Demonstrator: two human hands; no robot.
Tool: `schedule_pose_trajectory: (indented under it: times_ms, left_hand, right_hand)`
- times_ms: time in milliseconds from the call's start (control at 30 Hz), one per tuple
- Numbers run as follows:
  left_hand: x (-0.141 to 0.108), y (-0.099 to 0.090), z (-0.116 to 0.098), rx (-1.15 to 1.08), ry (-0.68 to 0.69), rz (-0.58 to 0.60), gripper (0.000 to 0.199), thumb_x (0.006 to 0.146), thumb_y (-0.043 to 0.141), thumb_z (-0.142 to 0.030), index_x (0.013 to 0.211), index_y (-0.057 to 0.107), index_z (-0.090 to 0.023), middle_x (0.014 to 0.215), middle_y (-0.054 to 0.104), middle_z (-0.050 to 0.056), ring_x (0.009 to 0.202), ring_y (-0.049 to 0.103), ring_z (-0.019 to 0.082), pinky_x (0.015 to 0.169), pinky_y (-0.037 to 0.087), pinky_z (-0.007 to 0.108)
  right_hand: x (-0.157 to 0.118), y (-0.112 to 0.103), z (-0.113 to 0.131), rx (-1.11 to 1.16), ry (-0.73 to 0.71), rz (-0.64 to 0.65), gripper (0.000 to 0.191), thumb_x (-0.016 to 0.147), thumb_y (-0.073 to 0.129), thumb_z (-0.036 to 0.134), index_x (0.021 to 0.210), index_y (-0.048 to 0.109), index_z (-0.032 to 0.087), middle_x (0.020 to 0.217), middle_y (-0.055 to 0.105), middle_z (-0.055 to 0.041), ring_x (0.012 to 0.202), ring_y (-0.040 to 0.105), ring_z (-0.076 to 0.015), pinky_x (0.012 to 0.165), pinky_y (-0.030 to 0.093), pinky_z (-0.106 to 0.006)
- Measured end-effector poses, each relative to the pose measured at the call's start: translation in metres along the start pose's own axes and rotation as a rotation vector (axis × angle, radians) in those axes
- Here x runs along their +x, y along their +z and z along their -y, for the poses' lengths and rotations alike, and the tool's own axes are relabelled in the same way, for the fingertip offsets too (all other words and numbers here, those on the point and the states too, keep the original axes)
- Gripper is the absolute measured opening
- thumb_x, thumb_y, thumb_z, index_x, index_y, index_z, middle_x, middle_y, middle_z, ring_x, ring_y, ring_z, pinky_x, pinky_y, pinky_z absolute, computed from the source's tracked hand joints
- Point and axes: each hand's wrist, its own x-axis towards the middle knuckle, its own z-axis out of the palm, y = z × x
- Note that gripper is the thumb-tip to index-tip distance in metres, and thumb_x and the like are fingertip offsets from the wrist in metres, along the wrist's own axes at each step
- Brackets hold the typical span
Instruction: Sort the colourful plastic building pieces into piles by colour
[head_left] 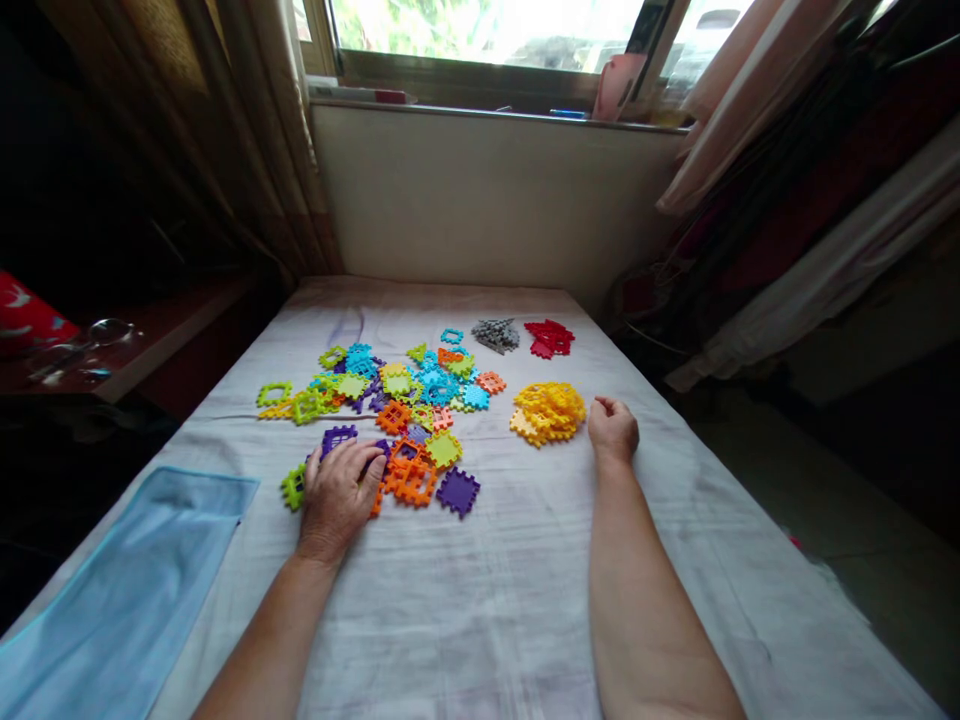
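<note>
My left hand (339, 498) lies on the front left of a mixed heap of notched plastic building tiles, its fingers stretched over purple tiles (339, 436). A green tile (294, 487) pokes out beside it, and orange tiles (415, 484) lie to its right. A purple square tile (458, 492) sits at the heap's front edge. My right hand (613, 428) is closed in a loose fist on the sheet, with no tile showing in it. Just left of that fist is a pile of yellow tiles (549, 412).
Behind the yellow pile are a grey pile (496, 335) and a red pile (550, 338). Blue tiles (437, 382) lie in the heap's back part. A light blue cloth (135, 590) covers the left front of the white-sheeted surface (450, 620). A wall with a window stands beyond.
</note>
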Motion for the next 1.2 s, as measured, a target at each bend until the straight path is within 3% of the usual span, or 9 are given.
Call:
schedule_pose_trajectory:
  times_ms: [400,600,700,900,1033,1200]
  left_hand:
    - [-0.001,0.004,0.001,-0.023,0.009,-0.050,0.031,0.095,0.047,-0.046,0.097,0.072,-0.028,0.112,0.075,0.004,0.114,0.063,0.027,0.113,0.028,0.054]
    - [-0.002,0.005,0.001,-0.026,0.010,-0.064,0.030,0.094,0.048,-0.045,0.097,0.072,-0.027,0.118,0.072,0.007,0.113,0.063,0.027,0.112,0.031,0.056]
    - [-0.002,0.007,0.003,-0.041,0.016,-0.078,0.030,0.094,0.049,-0.045,0.097,0.072,-0.027,0.119,0.072,0.007,0.114,0.062,0.027,0.113,0.032,0.056]
    - [0.002,0.008,0.006,-0.109,0.036,-0.161,0.031,0.097,0.046,-0.042,0.098,0.071,-0.023,0.114,0.073,0.008,0.114,0.063,0.027,0.108,0.041,0.052]
    - [0.005,0.007,0.006,-0.190,0.047,-0.217,0.028,0.097,0.047,-0.037,0.097,0.070,-0.022,0.110,0.073,0.009,0.108,0.065,0.024,0.105,0.047,0.046]
    - [0.006,0.005,0.006,-0.257,-0.023,-0.276,0.026,0.097,0.047,-0.034,0.098,0.069,-0.021,0.110,0.073,0.009,0.108,0.066,0.022,0.099,0.052,0.040]
  right_hand:
    - [-0.011,-0.002,0.011,-0.115,-0.051,0.004,0.033,0.082,0.050,0.029,0.100,0.076,0.019,0.101,0.074,-0.0112,0.091,0.063,-0.0269,0.084,0.048,-0.038]
    - [-0.030,0.009,0.039,-0.101,-0.426,-0.073,0.032,0.084,0.046,0.026,0.096,0.075,0.016,0.098,0.072,-0.0143,0.095,0.060,-0.0289,0.090,0.045,-0.041]
    - [-0.057,0.020,0.064,-0.076,-0.585,0.053,0.031,0.087,0.046,0.024,0.097,0.074,0.017,0.099,0.072,-0.0138,0.097,0.060,-0.0278,0.092,0.044,-0.041]
    - [-0.122,0.053,0.129,-0.140,-0.829,0.444,0.030,0.092,0.048,0.027,0.108,0.073,0.022,0.111,0.073,-0.0088,0.108,0.061,-0.0241,0.098,0.042,-0.036]
    - [-0.151,0.082,0.176,-0.298,-0.898,0.593,0.038,0.094,0.049,0.038,0.126,0.065,0.024,0.125,0.069,-0.0083,0.113,0.060,-0.0240,0.097,0.043,-0.035]
    - [-0.170,0.115,0.219,-0.464,-0.899,0.678,0.052,0.094,0.049,0.052,0.137,0.056,0.023,0.134,0.063,-0.0124,0.121,0.056,-0.0287,0.099,0.042,-0.041]
